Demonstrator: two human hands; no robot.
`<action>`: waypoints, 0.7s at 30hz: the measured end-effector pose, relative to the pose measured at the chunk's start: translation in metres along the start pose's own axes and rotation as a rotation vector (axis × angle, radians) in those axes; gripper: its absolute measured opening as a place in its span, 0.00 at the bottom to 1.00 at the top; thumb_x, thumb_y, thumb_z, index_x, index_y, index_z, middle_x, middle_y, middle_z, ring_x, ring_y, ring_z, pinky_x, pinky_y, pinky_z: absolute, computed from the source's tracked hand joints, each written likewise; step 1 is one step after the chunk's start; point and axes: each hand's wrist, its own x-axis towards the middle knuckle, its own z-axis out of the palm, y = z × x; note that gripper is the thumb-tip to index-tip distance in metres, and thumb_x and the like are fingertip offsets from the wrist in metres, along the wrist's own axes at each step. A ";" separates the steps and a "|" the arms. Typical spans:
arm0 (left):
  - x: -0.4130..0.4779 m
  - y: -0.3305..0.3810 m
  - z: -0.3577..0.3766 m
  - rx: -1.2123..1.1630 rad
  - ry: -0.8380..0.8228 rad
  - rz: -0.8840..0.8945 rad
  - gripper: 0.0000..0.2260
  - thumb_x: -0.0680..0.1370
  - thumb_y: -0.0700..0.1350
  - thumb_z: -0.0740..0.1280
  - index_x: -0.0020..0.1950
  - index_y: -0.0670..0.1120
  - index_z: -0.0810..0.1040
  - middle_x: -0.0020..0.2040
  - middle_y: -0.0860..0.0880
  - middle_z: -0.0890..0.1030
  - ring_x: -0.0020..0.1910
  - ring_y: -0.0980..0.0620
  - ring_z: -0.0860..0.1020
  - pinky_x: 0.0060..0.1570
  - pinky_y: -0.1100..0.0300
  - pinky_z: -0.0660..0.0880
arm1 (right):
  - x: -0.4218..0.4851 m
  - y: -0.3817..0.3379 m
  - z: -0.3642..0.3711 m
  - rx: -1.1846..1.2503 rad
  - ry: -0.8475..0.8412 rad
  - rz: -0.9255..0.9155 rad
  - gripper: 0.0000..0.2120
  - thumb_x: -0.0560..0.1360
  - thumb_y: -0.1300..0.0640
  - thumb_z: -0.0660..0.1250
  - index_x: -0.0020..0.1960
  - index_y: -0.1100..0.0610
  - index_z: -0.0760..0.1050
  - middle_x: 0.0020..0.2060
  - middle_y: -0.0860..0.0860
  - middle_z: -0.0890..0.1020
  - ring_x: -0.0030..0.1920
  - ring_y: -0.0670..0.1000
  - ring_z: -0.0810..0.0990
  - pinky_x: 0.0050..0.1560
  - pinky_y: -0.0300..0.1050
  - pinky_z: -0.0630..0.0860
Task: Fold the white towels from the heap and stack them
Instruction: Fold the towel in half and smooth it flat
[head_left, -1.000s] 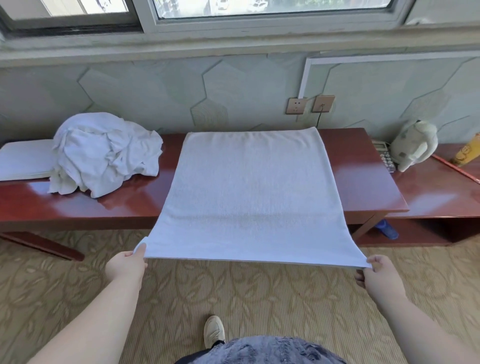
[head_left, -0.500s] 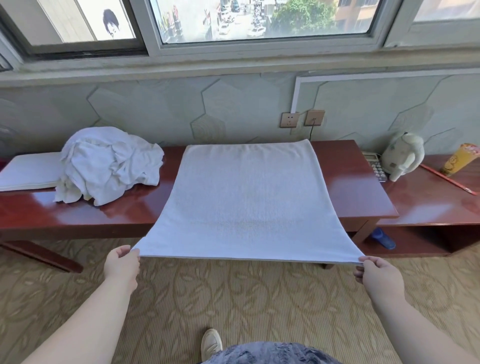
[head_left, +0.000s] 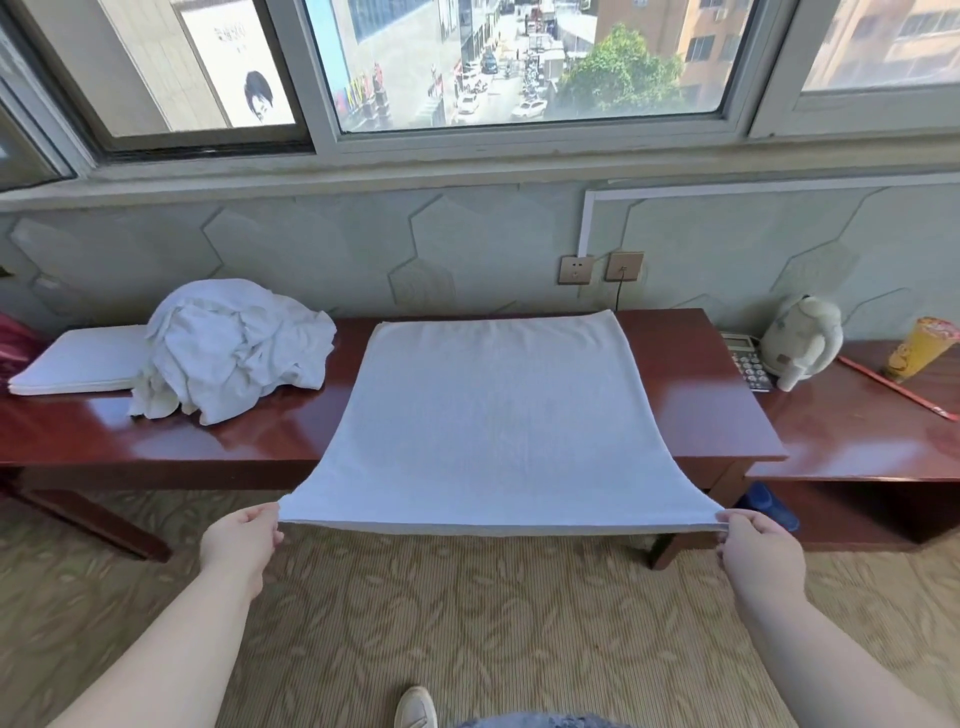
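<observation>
- A person is standing at a dark wooden table (head_left: 701, 395) under a window, stretching a white towel (head_left: 493, 415) flat. Its far edge is lying at the back of the tabletop and its near edge is hanging out past the front.
- The left hand (head_left: 241, 545) is pinching the near left corner and the right hand (head_left: 756, 545) the near right corner, both grasping cloth and pulling the edge between them taut.
- Over the past second the near edge is drawing up closer to the table front while the far edge is staying put (the head camera is also tipping upward, so part of that shift may be the view). Both grasps are holding unchanged.
- This is suggesting that the spreading is finished and the first fold, near edge carried over to far edge, is about to begin.
- The heap (head_left: 234, 348) of unfolded towels is sitting on the table left of the spread one, well apart from both hands, with a flat folded stack (head_left: 78, 364) lying at the far left. Much of the job is looking undone.
</observation>
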 end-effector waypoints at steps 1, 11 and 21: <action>-0.002 0.005 0.001 -0.014 0.001 0.001 0.06 0.80 0.45 0.72 0.52 0.45 0.85 0.39 0.45 0.83 0.36 0.50 0.76 0.47 0.52 0.76 | 0.002 -0.006 -0.001 0.007 -0.005 -0.012 0.12 0.77 0.60 0.60 0.45 0.54 0.83 0.35 0.56 0.81 0.34 0.56 0.75 0.38 0.50 0.72; -0.001 0.080 0.020 -0.101 0.071 0.093 0.04 0.81 0.42 0.72 0.52 0.42 0.84 0.43 0.45 0.85 0.43 0.51 0.84 0.56 0.53 0.81 | 0.045 -0.065 0.018 0.087 -0.033 -0.097 0.12 0.70 0.53 0.62 0.40 0.52 0.85 0.27 0.51 0.82 0.34 0.57 0.80 0.45 0.56 0.81; 0.072 0.137 0.065 -0.147 0.075 -0.005 0.06 0.76 0.48 0.74 0.45 0.46 0.83 0.36 0.47 0.82 0.33 0.48 0.77 0.38 0.57 0.74 | 0.091 -0.136 0.071 0.195 -0.042 -0.103 0.09 0.76 0.57 0.64 0.43 0.54 0.83 0.33 0.58 0.83 0.32 0.54 0.80 0.51 0.56 0.82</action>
